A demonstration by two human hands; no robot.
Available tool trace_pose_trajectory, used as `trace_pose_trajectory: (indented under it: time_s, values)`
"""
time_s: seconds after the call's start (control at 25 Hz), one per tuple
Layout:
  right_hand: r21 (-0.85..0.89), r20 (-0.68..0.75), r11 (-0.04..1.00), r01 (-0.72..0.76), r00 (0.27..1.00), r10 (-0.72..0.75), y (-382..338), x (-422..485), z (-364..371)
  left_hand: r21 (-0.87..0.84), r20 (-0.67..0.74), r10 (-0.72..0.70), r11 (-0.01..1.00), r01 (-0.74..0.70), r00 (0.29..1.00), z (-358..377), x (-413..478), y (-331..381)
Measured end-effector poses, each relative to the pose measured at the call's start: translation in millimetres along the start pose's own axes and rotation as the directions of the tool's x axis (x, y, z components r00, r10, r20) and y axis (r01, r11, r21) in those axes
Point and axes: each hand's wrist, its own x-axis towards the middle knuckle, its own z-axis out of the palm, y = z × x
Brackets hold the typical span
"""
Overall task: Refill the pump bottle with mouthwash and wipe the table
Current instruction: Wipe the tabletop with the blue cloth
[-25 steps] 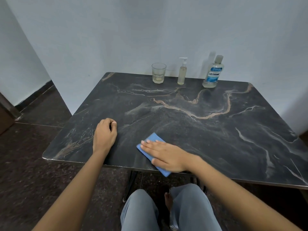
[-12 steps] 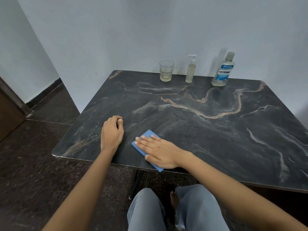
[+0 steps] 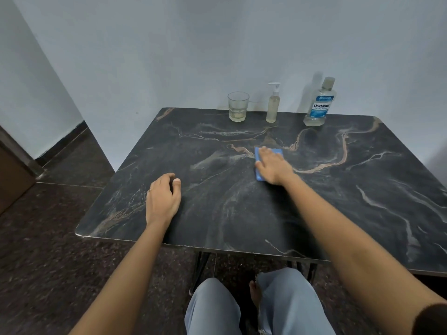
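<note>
Right hand: the right hand (image 3: 273, 165) lay flat, palm down, fingers stretched out, pressing on the cloth (image 3: 259, 163) at the middle of the table (image 3: 242, 213); it pinned the cloth rather than gripping it.
Cloth: blue, folded, almost wholly under the right hand; only its left edge, its near left corner and a strip at the far right past the fingertips showed.
Left hand: the left hand (image 3: 162, 199) rested on the table near the left near corner, fingers loosely curled under, thumb tip out to the right, holding nothing; a ring showed on one finger.
Hands apart: the left hand sat well to the left of and nearer than the cloth, not touching it.
Pump bottle: the pump bottle (image 3: 273, 103) stood upright at the far edge, against the wall (image 3: 217, 44), with pale yellowish liquid and a white pump head.
Mouthwash: the mouthwash (image 3: 319, 102) stood upright at the far edge, right of the pump bottle, capped, label reading LISTERINE COOL MINT, with a little liquid at its bottom.
Glass: the glass (image 3: 238, 106) stood left of the pump bottle, with a little pale liquid at its bottom.
Far row and cloth: all three stood well beyond the cloth, none touching another.
Table: dark marbled top with tan and white veins.
Person: knees (image 3: 254, 305) in pale blue trousers showed below the near edge.
</note>
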Motion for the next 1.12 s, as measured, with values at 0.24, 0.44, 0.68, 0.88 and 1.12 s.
trace_pose_trajectory:
  time_s: [0.24,0.44,0.68,0.88,1.12]
  values:
    - [0.014,0.007,0.994,-0.107,0.994,0.107,11.2,-122.7,23.5,-0.009,-0.007,0.006,1.0,-0.006,1.0,2.6,1.3,-2.4]
    - [-0.062,0.071,0.941,0.334,0.941,-0.33,-93.5,-170.7,39.3,-0.106,-0.013,-0.045,0.993,0.043,0.999,-2.0,-1.1,2.4]
    - [0.01,0.043,0.884,0.468,0.883,-0.468,-169.8,-81.4,57.4,-0.178,-0.054,-0.062,0.983,0.051,0.997,-3.4,-2.1,0.1]
    - [0.041,0.04,0.951,0.308,0.95,-0.309,-141.2,15.0,41.3,-0.037,-0.028,0.003,0.999,-0.004,1.0,-0.2,-0.3,0.1]
    - [0.046,-0.029,0.998,0.043,0.999,-0.041,-43.5,45.2,13.8,-0.026,-0.011,-0.002,1.0,0.002,1.0,0.4,-0.3,-0.2]
